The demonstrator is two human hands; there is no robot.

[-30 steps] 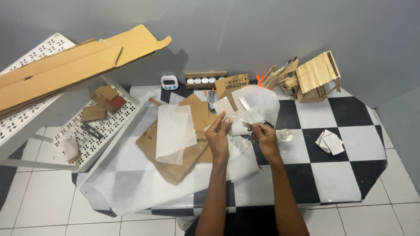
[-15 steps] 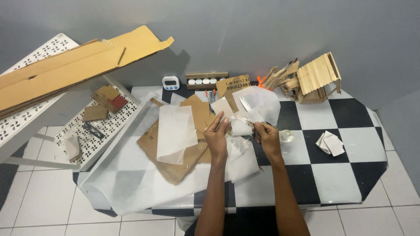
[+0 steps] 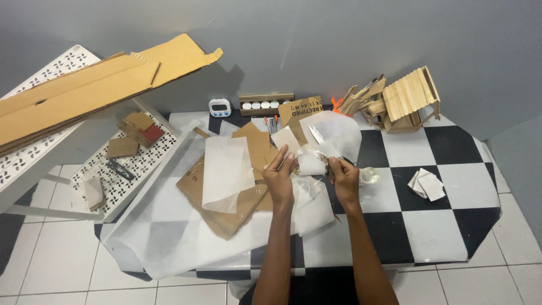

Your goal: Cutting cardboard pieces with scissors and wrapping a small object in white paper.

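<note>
Both hands are working over the checkered floor mat (image 3: 451, 220), near its middle. The left hand (image 3: 279, 176) is pinching the left edge of a small white paper-wrapped piece (image 3: 311, 164), fingers curled close on it. The right hand (image 3: 344, 176) is gripping the same piece's right side, fingers closed narrow; what sits inside the wrapping is too small to tell. The piece is being held just above the mat, between the two hands.

Relative to the mat: a flattened brown cardboard sheet (image 3: 226, 209) is lying on its left part, with a white paper sheet (image 3: 226, 169) draped over it. A large translucent sheet (image 3: 164, 231) is spreading off the left edge. A roll of tape (image 3: 370, 175) is sitting just right of the right hand. Folded white paper squares (image 3: 427, 184) are lying toward the right side. A popsicle-stick house (image 3: 403, 101) is standing at the far right corner. A small digital timer (image 3: 219, 107) is resting at the far edge, by the wall. A white perforated shelf (image 3: 135, 164) is leaning beside the left edge, long cardboard (image 3: 96, 85) above it.
</note>
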